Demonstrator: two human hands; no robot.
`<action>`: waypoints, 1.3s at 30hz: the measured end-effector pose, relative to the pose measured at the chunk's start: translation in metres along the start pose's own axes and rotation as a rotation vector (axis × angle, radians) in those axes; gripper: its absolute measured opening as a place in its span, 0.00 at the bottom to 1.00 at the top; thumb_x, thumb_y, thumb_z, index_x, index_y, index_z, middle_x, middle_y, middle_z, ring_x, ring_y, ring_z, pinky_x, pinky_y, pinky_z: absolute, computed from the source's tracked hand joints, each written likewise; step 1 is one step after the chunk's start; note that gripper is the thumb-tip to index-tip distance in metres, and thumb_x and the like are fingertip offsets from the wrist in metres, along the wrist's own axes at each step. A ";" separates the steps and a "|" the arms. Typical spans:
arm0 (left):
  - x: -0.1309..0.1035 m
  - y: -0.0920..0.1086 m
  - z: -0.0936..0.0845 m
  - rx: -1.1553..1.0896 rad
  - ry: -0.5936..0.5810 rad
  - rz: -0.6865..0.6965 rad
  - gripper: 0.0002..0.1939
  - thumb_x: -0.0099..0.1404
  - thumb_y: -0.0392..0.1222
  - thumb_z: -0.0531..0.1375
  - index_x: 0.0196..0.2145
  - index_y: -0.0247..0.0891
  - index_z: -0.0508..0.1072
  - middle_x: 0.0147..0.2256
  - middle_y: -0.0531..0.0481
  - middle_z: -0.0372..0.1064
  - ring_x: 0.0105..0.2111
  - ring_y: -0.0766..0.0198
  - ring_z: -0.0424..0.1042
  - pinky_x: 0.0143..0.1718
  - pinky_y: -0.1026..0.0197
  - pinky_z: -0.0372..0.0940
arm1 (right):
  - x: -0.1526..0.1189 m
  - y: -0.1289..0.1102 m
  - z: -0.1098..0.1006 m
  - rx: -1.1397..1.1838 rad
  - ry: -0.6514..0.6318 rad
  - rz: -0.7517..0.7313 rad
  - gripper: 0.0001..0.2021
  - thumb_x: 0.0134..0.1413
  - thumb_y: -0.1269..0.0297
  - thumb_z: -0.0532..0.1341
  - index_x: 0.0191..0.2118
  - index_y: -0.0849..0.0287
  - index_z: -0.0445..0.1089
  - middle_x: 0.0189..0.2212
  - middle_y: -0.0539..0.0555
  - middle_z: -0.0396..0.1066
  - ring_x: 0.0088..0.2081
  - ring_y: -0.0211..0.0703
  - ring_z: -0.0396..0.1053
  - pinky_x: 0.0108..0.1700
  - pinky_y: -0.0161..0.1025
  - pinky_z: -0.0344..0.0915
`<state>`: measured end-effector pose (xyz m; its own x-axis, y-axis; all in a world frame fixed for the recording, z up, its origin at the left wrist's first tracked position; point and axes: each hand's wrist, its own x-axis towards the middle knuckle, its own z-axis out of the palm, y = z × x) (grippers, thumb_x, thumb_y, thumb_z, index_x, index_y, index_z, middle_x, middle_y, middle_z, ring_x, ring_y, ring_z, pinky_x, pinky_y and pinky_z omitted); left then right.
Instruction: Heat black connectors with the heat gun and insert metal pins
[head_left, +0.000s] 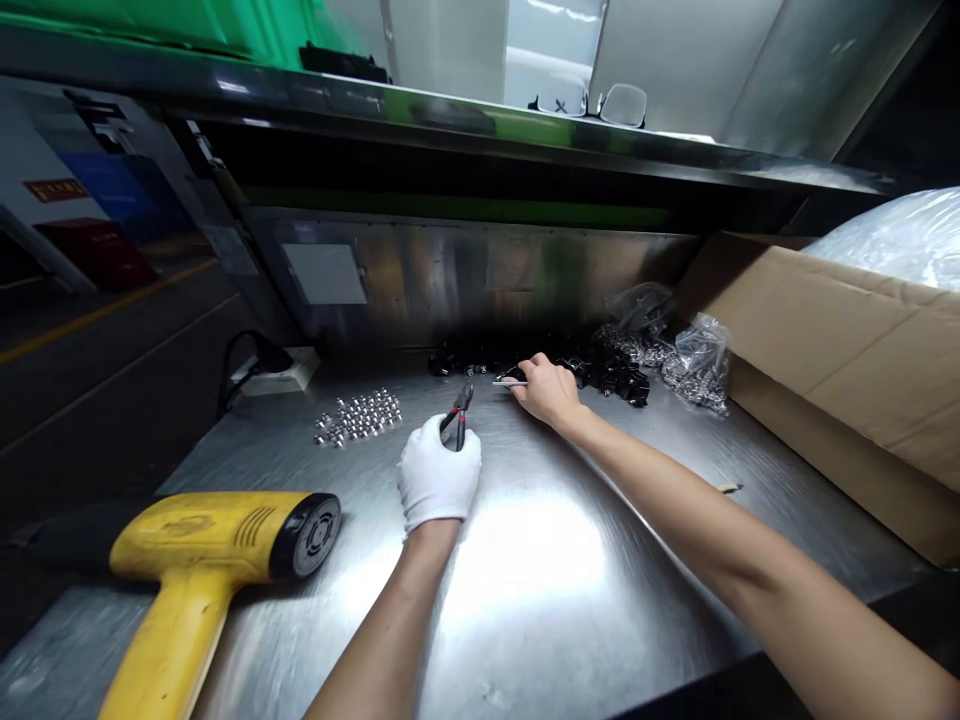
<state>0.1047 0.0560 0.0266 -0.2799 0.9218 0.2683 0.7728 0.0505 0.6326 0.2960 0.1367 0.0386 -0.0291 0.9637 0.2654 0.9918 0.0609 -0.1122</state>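
My left hand (440, 472), in a white glove, is closed around a pair of pliers (462, 402) with dark handles and red marks, jaws pointing away from me. To its right, my bare right hand (550, 388) pinches a thin, light metal rod (510, 383) that points left. The fingers of that hand are at the front edge of a pile of small black parts (619, 378). Left of the pliers, many small shiny metal pieces (361, 416) lie spread on the metal table (517, 620).
A yellow heat gun (202, 540) lies at the front left. Behind it are a white socket block (289, 372) and a black plug. Clear bags of metal parts (701, 365) and a cardboard box (840, 350) stand at the right. Glasses (622, 104) rest on the shelf above.
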 end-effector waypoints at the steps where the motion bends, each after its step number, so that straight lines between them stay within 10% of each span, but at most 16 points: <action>1: 0.000 0.000 -0.001 -0.004 0.004 -0.006 0.15 0.62 0.49 0.60 0.45 0.45 0.77 0.41 0.44 0.77 0.42 0.49 0.76 0.43 0.54 0.68 | 0.003 -0.005 0.002 -0.010 -0.011 0.009 0.18 0.66 0.53 0.60 0.55 0.59 0.70 0.53 0.59 0.70 0.48 0.48 0.72 0.50 0.51 0.72; 25: -0.003 -0.003 0.004 -0.062 0.002 0.000 0.15 0.63 0.47 0.59 0.46 0.45 0.77 0.40 0.44 0.76 0.42 0.49 0.75 0.41 0.53 0.67 | 0.003 0.036 -0.003 0.021 -0.134 -0.229 0.21 0.66 0.58 0.62 0.61 0.57 0.66 0.62 0.60 0.64 0.58 0.54 0.67 0.59 0.59 0.66; 34: -0.005 -0.003 -0.004 -0.251 0.449 0.092 0.17 0.67 0.44 0.57 0.51 0.34 0.72 0.42 0.42 0.73 0.41 0.58 0.73 0.49 0.58 0.68 | 0.051 -0.070 0.003 0.083 -0.101 -0.357 0.21 0.67 0.57 0.60 0.61 0.56 0.66 0.59 0.60 0.66 0.54 0.51 0.70 0.54 0.55 0.70; 39: -0.006 -0.008 0.001 -0.256 0.429 0.224 0.18 0.67 0.44 0.58 0.51 0.34 0.71 0.40 0.43 0.73 0.39 0.57 0.74 0.48 0.57 0.68 | 0.078 -0.124 0.009 0.019 -0.168 -0.366 0.21 0.66 0.56 0.61 0.60 0.58 0.66 0.57 0.60 0.67 0.51 0.50 0.71 0.51 0.53 0.72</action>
<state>0.1010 0.0504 0.0195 -0.3727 0.6569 0.6554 0.6918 -0.2741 0.6681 0.1701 0.2064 0.0644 -0.4014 0.9065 0.1309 0.9097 0.4112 -0.0579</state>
